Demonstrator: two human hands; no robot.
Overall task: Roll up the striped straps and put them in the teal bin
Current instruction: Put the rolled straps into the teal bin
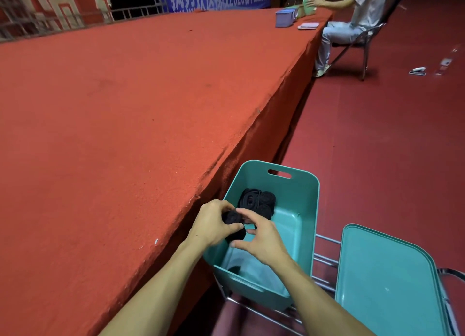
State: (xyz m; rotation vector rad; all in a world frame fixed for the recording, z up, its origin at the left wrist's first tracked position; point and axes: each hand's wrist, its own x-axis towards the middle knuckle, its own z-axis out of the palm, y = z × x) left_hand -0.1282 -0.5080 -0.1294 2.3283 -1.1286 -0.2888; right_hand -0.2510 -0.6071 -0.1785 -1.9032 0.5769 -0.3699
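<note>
A long platform covered in red carpet (125,109) runs along the left. The open teal plastic bin (308,210) stands hard against its edge on a metal chair frame (324,257). The bin's flat teal lid (387,280) lies just to the right.

Both hands meet above the bin's left wall. The left hand (214,222) grips a dark rolled strap (232,218), fingers and thumb curled round it. The right hand (263,237) cups the roll's right side in a loose curve; I cannot tell whether it pinches. No stripes are readable on the roll.

Several dark rolled straps (256,201) already sit at the bin's far end. The held roll hangs over bare bin floor just short of that pile, so the drop is probably down and slightly forward.
</note>
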